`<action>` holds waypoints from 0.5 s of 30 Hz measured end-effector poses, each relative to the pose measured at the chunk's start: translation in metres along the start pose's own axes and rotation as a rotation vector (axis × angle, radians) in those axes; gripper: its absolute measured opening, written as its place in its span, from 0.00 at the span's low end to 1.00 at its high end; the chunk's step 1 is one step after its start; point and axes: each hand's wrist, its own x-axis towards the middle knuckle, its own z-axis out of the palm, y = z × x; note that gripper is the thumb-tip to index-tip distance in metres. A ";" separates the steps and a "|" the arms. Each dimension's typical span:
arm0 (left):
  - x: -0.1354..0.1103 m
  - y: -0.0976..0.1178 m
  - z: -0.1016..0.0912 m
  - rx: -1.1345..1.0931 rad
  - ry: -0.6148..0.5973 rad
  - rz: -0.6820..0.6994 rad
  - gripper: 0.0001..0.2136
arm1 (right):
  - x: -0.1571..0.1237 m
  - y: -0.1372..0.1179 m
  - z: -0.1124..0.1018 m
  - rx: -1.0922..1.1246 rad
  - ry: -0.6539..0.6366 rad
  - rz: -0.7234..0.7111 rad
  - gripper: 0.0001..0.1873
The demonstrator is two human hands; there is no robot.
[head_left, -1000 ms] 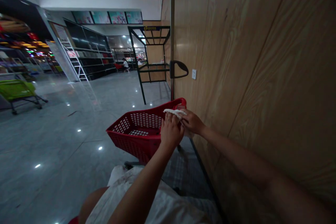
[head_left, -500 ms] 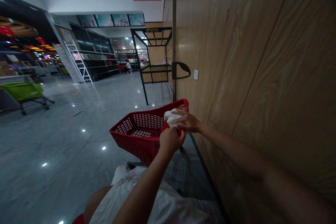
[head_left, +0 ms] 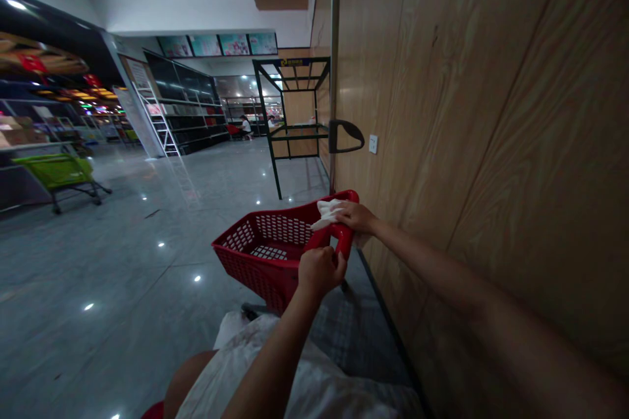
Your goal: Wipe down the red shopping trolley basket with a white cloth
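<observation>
A red plastic shopping cart (head_left: 275, 268) with a perforated basket stands in front of my knees, its handle end turned toward me. My left hand (head_left: 320, 270) is closed around the near part of the red handle (head_left: 345, 240). Farther along that handle, my right hand (head_left: 358, 218) presses a crumpled white cloth (head_left: 328, 211) against it, fingers bent over the cloth. Part of the cloth hangs below the right hand. The basket's visible inside shows only its lattice floor and walls.
A wood-panelled wall (head_left: 442, 111) runs close along my right, with a socket (head_left: 373, 144) and a metal pole (head_left: 335, 78). Ahead stands a dark metal rack (head_left: 275, 137). A green cart (head_left: 59, 171) is at the left; a person (head_left: 246, 126) crouches far back.
My right hand and the cloth have slid toward the far side of the handle, uncovering its near red bend. My left hand stays on the handle. The view has shifted slightly.
</observation>
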 end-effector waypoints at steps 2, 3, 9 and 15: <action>0.000 -0.006 -0.001 -0.026 -0.004 0.009 0.18 | -0.008 -0.019 0.003 0.041 -0.053 -0.122 0.15; 0.001 -0.009 -0.002 -0.044 -0.008 0.014 0.18 | -0.011 -0.027 0.004 0.064 -0.078 -0.172 0.15; 0.010 -0.022 -0.005 -0.108 -0.013 0.051 0.19 | -0.005 -0.018 0.005 0.099 -0.107 -0.157 0.17; 0.001 -0.032 -0.012 -0.132 -0.024 0.081 0.19 | 0.003 0.041 -0.008 -0.069 0.009 0.199 0.16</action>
